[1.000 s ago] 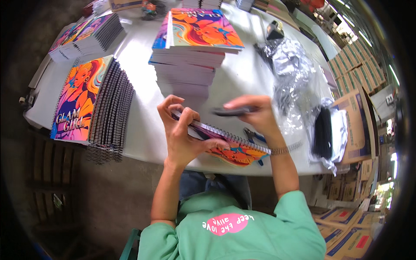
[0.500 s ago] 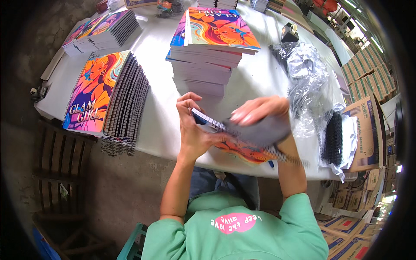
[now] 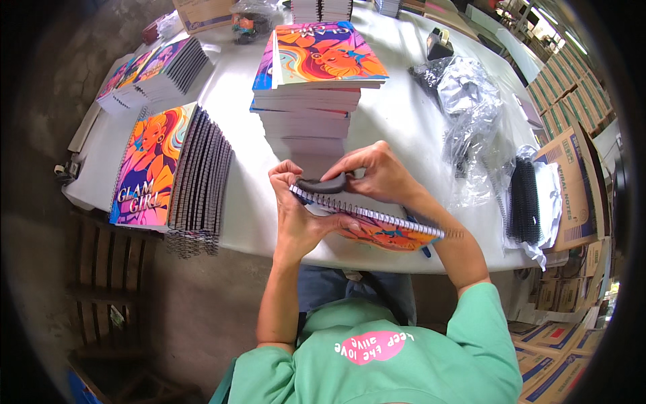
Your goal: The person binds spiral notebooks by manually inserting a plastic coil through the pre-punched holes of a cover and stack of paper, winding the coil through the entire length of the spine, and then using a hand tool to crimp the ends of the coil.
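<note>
Left hand (image 3: 294,219) clamped on spiral notebook (image 3: 390,233); right hand (image 3: 378,172) pinching dark curved piece (image 3: 324,185) at coil's (image 3: 377,214) 10-o'clock end, left nearer; long axis 10-to-4.

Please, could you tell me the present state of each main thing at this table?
Left hand: gripping notebook
Right hand: gripping dark object
Notebook: closed, held tilted
Coil: along the notebook's edge, right end sticking out
Dark object: held at the notebook's left end
Tall stack: standing, uneven
Near left stack: closed, coil-bound
Plastic bag: crumpled
Black coils: bundled
</note>
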Available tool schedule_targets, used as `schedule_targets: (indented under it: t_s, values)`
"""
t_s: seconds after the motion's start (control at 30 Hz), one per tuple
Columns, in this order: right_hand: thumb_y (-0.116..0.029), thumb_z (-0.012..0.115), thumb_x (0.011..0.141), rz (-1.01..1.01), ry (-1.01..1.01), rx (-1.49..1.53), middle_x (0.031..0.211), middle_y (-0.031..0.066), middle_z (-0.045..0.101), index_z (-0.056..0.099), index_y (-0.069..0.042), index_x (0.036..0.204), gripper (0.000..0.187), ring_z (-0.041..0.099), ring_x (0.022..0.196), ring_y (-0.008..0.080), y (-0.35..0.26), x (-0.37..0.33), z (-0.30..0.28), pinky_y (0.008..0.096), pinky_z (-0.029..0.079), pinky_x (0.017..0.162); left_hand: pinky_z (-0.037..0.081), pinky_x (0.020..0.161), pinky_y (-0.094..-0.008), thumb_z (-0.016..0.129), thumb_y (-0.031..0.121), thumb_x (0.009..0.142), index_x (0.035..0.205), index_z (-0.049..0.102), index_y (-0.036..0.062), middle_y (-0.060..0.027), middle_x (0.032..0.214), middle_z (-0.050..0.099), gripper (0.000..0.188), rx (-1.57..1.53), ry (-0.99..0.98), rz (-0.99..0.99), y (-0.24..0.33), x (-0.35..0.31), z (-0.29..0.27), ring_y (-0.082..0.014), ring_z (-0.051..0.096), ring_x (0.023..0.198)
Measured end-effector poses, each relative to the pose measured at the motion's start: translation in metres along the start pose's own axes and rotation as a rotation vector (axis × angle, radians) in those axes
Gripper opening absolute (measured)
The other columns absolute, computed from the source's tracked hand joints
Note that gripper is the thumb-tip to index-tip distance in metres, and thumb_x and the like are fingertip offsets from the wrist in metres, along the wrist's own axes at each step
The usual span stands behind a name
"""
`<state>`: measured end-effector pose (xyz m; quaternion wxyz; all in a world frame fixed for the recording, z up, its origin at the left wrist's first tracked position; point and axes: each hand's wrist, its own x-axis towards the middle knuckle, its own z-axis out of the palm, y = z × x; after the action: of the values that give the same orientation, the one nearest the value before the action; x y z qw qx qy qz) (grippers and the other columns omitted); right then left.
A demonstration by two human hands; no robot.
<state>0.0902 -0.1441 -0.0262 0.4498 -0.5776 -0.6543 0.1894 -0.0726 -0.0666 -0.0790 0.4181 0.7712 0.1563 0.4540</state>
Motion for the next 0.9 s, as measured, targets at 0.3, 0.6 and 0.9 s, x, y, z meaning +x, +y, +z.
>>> schedule_targets:
  t_s: [0.3, 0.6, 0.9]
  values:
    - [-0.022, 0.064, 0.080, 0.531, 0.240, -0.723, 0.134, 0.0170, 0.046, 0.044, -0.010, 0.135, 0.060, 0.043, 0.122, 0.0374, 0.013, -0.123, -0.021, 0.0430, 0.036, 0.101, 0.037, 0.055, -0.0202, 0.074, 0.007, 0.076, 0.080, 0.060, -0.0018, -0.0012, 0.072, 0.051, 0.016, -0.431, 0.242, -0.110, 0.002, -0.011, -0.012, -0.0071, 0.046, 0.063]
    - [-0.022, 0.060, 0.086, 0.562, 0.491, -0.701, 0.118, 0.0132, 0.050, 0.046, -0.012, 0.133, 0.051, 0.045, 0.108, 0.0317, -0.019, -0.193, 0.040, 0.0452, 0.035, 0.095, 0.039, 0.052, -0.0237, 0.078, 0.005, 0.069, 0.093, 0.070, 0.0011, -0.0029, 0.070, 0.058, 0.026, 0.022, 0.383, 0.160, 0.048, -0.014, -0.005, -0.0113, 0.048, 0.059]
    - [-0.021, 0.073, 0.073, 0.109, 0.406, -0.616, 0.115, 0.0102, 0.047, 0.063, -0.028, 0.118, 0.046, 0.047, 0.105, 0.0296, -0.125, -0.095, 0.035, 0.0440, 0.033, 0.092, 0.044, 0.055, -0.0269, 0.079, 0.006, 0.063, 0.091, 0.071, 0.0030, -0.0020, 0.072, 0.064, 0.029, 0.258, 0.381, 0.351, 0.058, -0.018, -0.002, -0.0163, 0.053, 0.059]
